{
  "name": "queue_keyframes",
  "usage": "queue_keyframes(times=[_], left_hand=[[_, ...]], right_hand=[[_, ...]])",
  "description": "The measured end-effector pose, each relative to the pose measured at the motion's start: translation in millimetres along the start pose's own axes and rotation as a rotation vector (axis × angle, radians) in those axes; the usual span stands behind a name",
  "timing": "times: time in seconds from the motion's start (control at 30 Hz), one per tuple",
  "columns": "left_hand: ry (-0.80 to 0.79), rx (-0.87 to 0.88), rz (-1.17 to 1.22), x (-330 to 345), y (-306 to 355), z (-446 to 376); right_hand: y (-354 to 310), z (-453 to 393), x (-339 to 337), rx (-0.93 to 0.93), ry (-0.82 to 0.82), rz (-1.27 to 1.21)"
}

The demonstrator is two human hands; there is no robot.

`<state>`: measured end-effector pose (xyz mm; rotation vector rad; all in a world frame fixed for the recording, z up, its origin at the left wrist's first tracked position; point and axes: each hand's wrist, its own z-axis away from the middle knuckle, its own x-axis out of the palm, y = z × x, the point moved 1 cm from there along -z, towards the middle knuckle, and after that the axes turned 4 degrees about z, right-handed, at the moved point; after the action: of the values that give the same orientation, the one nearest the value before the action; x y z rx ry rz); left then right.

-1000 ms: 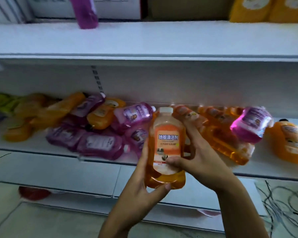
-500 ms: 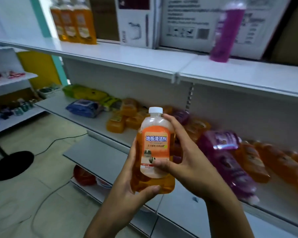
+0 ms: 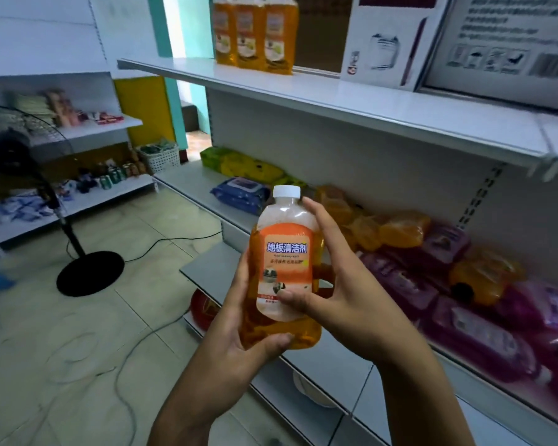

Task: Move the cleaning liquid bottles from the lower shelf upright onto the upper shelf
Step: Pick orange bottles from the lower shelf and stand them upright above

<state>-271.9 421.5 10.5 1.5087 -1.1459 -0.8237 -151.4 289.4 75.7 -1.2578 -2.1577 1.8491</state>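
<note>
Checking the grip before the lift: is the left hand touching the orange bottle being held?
Touching. The head view shows the left hand cupped around the base of the orange bottle, its thumb pressed against the bottom front edge with no gap.

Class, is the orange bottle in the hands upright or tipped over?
Upright: the orange bottle has its white cap on top, held by both hands.

The clear plastic bottle of amber-orange cleaning liquid (image 3: 285, 268) had a white screw cap and an orange-and-white label with white characters on a blue band. Three matching amber bottles with pale labels (image 3: 255, 32) stood on the white metal upper shelf (image 3: 351, 101), while orange and magenta-purple bottles (image 3: 458, 284) covered the white lower shelf (image 3: 187, 185). A black round fan base (image 3: 90, 273) sat on beige floor tiles (image 3: 62, 365).
</note>
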Motion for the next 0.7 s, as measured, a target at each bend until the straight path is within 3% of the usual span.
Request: queue_keyframes(times=[0.2,0.37,0.7], left_hand=[[0.101,0.024,-0.006,-59,-10,-39],[0.191,0.131,-0.075,-136,1,-98],[0.099,0.350,-0.144,-261,52,-228]], right_hand=[[17,-81,29,0.001,-0.085,-0.013],[20,-177,65,-0.124,-0.014,-0.051],[-18,-349,79,-0.284,0.054,-0.010]])
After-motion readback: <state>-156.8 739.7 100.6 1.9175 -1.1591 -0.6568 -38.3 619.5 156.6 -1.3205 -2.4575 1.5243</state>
